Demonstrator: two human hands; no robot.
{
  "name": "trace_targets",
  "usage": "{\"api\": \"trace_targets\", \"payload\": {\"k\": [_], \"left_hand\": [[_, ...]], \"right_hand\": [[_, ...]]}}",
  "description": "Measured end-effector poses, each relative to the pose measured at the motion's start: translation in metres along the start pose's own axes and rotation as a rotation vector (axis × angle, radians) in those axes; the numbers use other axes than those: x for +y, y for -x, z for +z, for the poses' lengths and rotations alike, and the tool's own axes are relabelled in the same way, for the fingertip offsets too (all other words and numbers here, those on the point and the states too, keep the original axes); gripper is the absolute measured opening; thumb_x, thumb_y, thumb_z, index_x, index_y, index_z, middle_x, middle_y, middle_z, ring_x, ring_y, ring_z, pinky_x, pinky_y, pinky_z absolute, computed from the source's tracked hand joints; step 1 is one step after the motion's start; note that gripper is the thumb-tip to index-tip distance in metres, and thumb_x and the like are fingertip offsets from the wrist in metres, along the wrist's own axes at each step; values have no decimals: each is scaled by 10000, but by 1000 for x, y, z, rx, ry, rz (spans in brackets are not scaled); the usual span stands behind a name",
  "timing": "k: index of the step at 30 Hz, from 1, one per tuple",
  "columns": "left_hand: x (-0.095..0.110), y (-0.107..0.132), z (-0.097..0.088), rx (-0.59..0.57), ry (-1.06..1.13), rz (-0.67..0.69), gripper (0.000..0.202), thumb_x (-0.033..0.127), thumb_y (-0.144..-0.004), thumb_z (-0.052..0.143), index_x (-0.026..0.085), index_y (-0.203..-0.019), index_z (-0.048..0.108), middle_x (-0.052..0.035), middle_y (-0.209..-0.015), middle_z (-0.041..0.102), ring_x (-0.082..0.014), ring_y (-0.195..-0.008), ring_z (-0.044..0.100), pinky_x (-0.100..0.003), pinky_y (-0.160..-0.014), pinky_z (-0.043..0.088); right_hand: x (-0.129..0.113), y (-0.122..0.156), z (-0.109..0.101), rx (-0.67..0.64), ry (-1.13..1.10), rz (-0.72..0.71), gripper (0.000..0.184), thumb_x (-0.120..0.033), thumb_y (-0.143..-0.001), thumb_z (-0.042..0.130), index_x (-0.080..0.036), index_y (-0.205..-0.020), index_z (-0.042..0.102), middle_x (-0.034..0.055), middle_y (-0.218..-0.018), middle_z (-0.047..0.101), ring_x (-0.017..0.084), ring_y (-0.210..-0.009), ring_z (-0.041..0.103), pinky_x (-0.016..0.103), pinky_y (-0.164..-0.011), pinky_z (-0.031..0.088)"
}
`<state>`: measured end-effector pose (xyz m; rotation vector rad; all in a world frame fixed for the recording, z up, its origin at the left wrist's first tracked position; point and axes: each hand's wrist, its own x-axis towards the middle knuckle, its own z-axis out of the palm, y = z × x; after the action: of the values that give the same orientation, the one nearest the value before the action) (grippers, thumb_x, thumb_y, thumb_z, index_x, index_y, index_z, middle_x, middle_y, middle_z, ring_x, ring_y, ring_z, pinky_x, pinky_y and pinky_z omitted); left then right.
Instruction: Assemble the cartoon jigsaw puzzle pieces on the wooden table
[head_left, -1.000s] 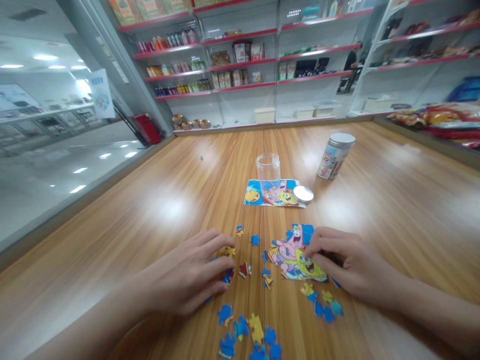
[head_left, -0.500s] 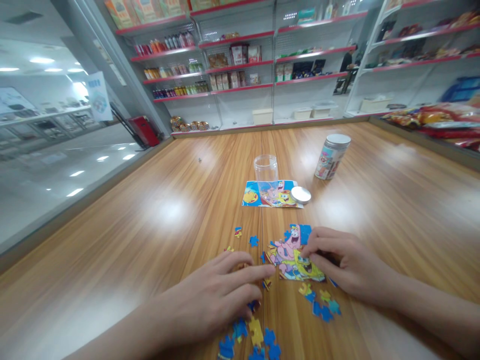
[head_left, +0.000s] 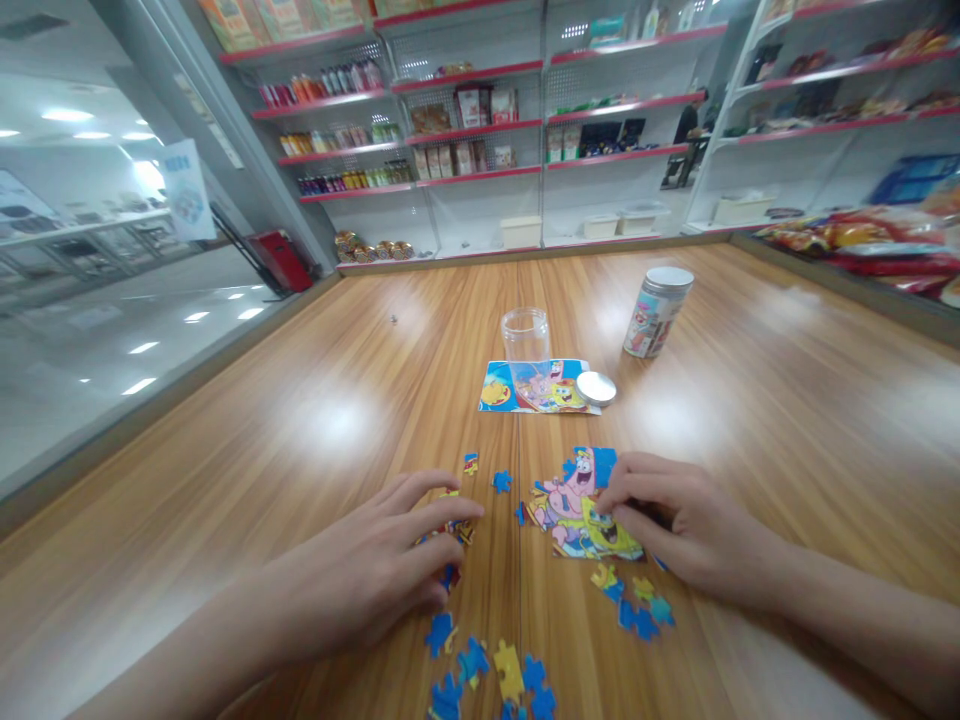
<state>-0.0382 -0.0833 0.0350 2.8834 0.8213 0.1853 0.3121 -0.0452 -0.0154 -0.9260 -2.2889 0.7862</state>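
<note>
Left hand (head_left: pixel 364 565), fingers spread, covers pieces (head_left: pixel 466 532); right hand (head_left: pixel 686 512), grip unclear, seems to steady the puzzle (head_left: pixel 579 505). Farther off, open jar (head_left: pixel 526 340) and lid (head_left: pixel 595 387) probably hold the sheet (head_left: pixel 495 391) flat.

Puzzle (head_left: pixel 571 500), part-joined; loose pieces (head_left: pixel 508 671).
Puzzle: flat, face up, pink and yellow figures, jagged left edge. Pieces: mainly blue, yellow; scattered nearside and left.

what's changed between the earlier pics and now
The left hand reached right, then drew back left; some loose pieces from the middle now lie by that hand. The right hand stayed at the joined puzzle section; the clear jar stayed put.
</note>
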Motion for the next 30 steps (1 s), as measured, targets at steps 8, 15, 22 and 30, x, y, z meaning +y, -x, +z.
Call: {"api": "trace_targets", "payload": {"k": [8,15,22,30], "left_hand": [[22,-24,23,139,39,-3,134,159,-968,546,169,-1087,607,-95,-1345,576,-295,-1318,388,-488,-1062,470],[30,-45,45,325,54,-129,165,189,-951,584,171,-1113,614,-104,-1292,590,-298,-1271,418,-551,-1076,448],[24,-41,48,395,86,-144,226,191,-909,641,159,-1132,618,-121,-1251,599,-291,-1222,451,-536,-1040,467],[27,-37,47,393,89,45,279,31,-874,554,171,-1094,651,-94,-1122,662,-246,-1098,541,-524,-1026,474]], "right_hand": [[0,-1,0,1,15,-7,166,-109,-904,566,-204,-918,701,50,-904,651,162,-823,602,273,-701,450],[-2,-2,1,12,16,-4,171,-114,-906,562,-206,-912,706,50,-891,650,164,-811,601,277,-685,443],[-3,-3,1,24,-2,-6,175,-105,-892,564,-198,-907,711,44,-885,652,158,-810,604,280,-698,447],[-4,-2,3,53,-3,-7,197,-72,-854,564,-180,-903,721,45,-856,641,151,-778,590,280,-677,436]]}}
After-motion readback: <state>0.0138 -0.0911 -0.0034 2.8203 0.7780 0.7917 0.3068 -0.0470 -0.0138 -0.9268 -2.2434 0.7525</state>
